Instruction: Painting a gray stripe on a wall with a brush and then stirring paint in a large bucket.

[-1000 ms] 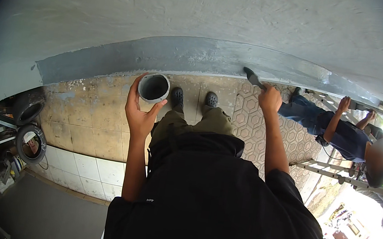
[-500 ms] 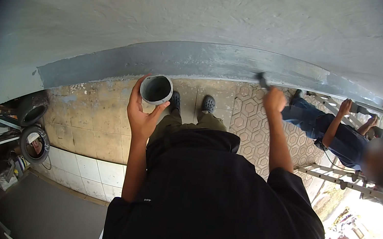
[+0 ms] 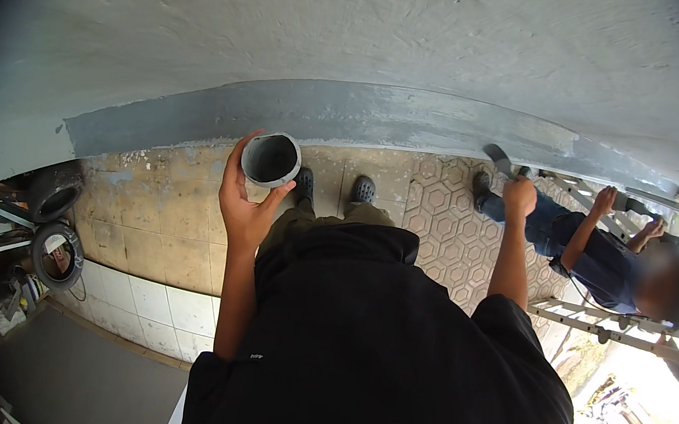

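Note:
My left hand point(image 3: 246, 202) is wrapped round a round grey cup point(image 3: 271, 159), fingers on its far-left side and thumb on its near-right side. Its open mouth faces up and the inside is dark grey. Out to the right, my right hand point(image 3: 520, 197) is closed on the handle of a paintbrush point(image 3: 498, 159). The brush's grey head points toward the foot of the wall and appears apart from it, slightly blurred. Along the bottom of the pale grey wall point(image 3: 368, 23) runs a darker grey band point(image 3: 285, 107) with patchy, lighter streaks.
At the right, a co-worker point(image 3: 604, 260) in dark clothes holds a grey-headed tool point(image 3: 634, 205) near the wall, beside a metal ladder point(image 3: 620, 329). Tyres point(image 3: 57, 256) and clutter stand at the left. Hexagon-patterned paving point(image 3: 450, 237) and worn tiles point(image 3: 153, 224) lie underfoot.
My right hand has moved right and slightly back from the wall with the brush. My left hand and the cup have barely shifted. The co-worker's arms have moved a little.

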Demonstrator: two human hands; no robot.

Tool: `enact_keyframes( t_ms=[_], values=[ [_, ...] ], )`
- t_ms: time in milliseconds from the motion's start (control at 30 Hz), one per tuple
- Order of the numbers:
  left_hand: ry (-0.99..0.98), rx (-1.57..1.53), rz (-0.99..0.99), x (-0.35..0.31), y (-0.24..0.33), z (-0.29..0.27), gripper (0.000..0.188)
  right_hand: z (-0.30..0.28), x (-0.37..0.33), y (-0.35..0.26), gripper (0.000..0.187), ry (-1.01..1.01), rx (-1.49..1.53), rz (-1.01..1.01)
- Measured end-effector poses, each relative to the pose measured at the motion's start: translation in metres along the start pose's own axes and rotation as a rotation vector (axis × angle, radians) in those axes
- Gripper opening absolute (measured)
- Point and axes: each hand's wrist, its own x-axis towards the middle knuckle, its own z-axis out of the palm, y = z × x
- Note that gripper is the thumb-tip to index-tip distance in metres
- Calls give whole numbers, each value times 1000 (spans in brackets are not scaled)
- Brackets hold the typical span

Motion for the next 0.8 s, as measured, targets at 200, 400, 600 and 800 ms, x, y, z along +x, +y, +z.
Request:
enact_keyframes(
  t_ms=[200,400,600,800],
  values=[
    [45,5,3,-4,-3,-5,82,41,-22,-18,33,-50,127,30],
    [38,-3,13,0,0,1,86,86,-123,-107,33,-173,422,-377],
    [43,-24,20,-5,-2,-3,85,79,-55,-36,32,-404,680,-61],
    [56,-24,23,-16,-3,-9,83,70,40,93,33,57,303,137]
  ],
)
